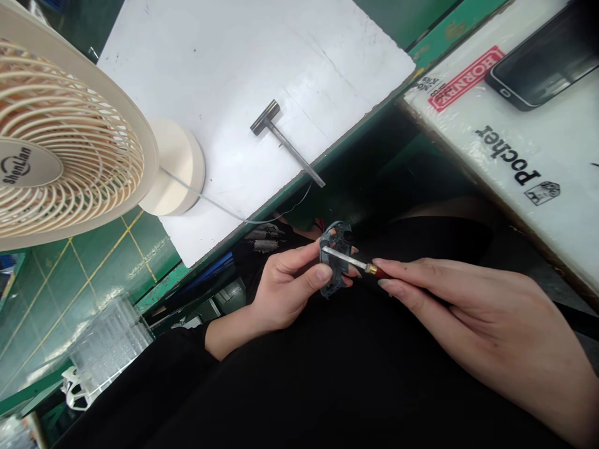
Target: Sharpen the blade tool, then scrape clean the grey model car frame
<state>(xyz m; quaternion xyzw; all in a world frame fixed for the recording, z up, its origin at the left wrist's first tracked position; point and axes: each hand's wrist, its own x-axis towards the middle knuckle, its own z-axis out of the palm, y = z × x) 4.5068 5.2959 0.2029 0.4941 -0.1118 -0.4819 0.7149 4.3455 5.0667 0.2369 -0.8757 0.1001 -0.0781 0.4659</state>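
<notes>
left hand (285,290) clenching grey-blue plastic frame (337,277) above the lap — apparently steadied for tool access | right hand (468,312) pinching red-handled screwdriver (346,260), shaft across frame | T-handle wrench (285,140) on white counter (243,75)

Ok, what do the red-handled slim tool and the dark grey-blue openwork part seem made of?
The slim tool has a shiny steel-looking shaft, brass-coloured collar and glossy dark-red handle, wood or plastic. The openwork part looks like matte moulded plastic, from its rounded edges.
</notes>
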